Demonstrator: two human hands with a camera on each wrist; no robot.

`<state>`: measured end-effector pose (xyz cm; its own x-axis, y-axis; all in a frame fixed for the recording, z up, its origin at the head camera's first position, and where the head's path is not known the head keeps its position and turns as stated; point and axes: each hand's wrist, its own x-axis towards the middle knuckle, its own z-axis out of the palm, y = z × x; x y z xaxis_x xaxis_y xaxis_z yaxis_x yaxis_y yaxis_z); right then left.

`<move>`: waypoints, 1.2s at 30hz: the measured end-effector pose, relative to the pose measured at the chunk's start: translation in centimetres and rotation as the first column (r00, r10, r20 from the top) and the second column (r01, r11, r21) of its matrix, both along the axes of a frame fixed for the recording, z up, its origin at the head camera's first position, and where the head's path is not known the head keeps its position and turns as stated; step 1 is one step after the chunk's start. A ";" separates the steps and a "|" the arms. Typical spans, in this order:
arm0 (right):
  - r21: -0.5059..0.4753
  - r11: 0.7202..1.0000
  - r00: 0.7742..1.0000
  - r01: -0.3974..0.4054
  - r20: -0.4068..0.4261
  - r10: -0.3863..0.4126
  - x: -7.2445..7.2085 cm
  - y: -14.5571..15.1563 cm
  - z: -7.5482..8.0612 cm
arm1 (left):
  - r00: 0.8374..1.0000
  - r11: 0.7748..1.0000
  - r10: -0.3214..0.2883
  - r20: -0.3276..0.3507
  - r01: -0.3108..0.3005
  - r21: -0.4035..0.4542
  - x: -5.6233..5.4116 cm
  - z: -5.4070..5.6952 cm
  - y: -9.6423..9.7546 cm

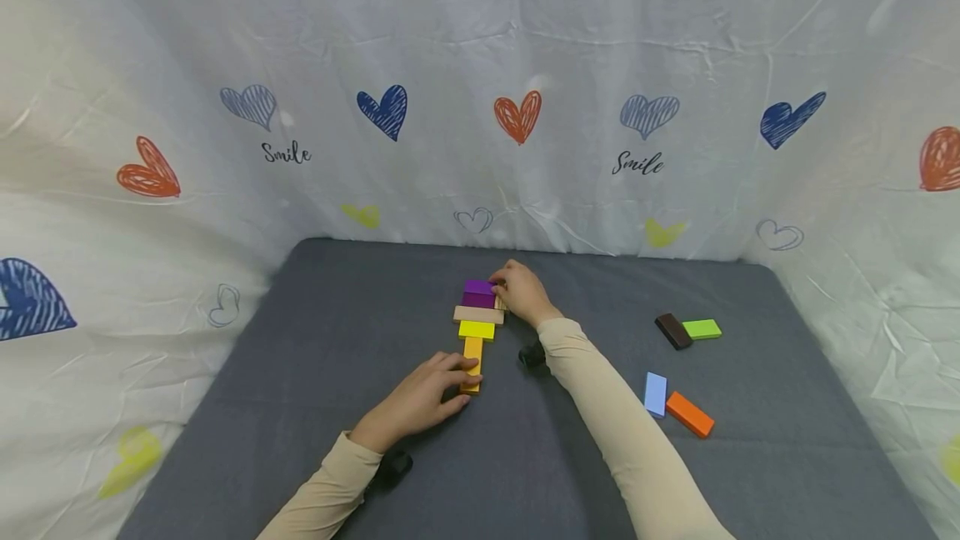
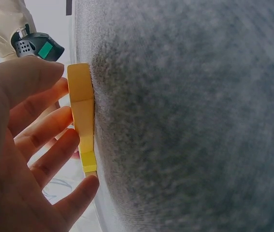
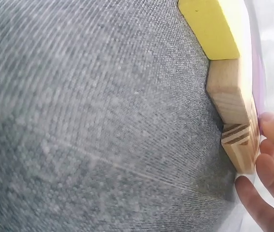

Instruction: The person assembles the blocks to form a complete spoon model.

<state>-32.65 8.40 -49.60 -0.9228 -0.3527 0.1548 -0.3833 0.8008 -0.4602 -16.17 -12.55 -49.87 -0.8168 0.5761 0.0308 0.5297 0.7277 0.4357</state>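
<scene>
A row of flat coloured blocks lies on the dark grey cloth. At its near end is an orange-yellow block (image 1: 472,350), on which the fingers of my left hand (image 1: 416,398) rest, fairly straight. Beyond it come a yellow block (image 1: 476,330), a crosswise plain wooden block (image 1: 478,316) and two purple blocks, one dark (image 1: 477,300) and one brighter (image 1: 478,286). My right hand (image 1: 525,294) pinches a small striped-grain wooden block (image 3: 238,145) against the purple blocks' right side. Its fingers partly hide that block in the head view.
To the right, a dark brown block (image 1: 672,331) touches a lime green block (image 1: 702,329). Nearer lie a light blue block (image 1: 655,394) and an orange block (image 1: 690,414). A white curtain (image 1: 450,40) printed with hearts hangs behind the table (image 1: 360,298).
</scene>
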 end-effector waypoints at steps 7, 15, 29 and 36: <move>0.007 1.000 1.000 0.007 -0.002 -0.007 0.0 -0.1 0.2 | 1.000 1.000 -0.007 -0.011 0.007 -0.002 -0.1 -0.1 0.0; 0.035 0.999 0.999 0.035 -0.033 -0.033 0.3 -0.1 0.2 | 1.000 1.000 -0.013 -0.016 0.013 0.002 -0.2 -0.1 0.0; -0.053 0.996 0.997 -0.068 0.019 0.069 1.9 3.7 1.9 | 1.000 1.000 -0.009 -0.010 0.009 -0.004 -0.1 -0.3 -0.1; 0.017 0.987 0.987 -0.161 0.023 0.161 5.0 7.3 2.4 | 1.000 1.000 -0.005 -0.008 0.005 -0.003 -0.2 -0.2 0.0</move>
<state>-27.67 15.71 -47.24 -0.8570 -0.4994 0.1273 -0.4978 0.7381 -0.4555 -16.36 -12.55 -50.09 -0.8133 0.5807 0.0353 0.5370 0.7261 0.4294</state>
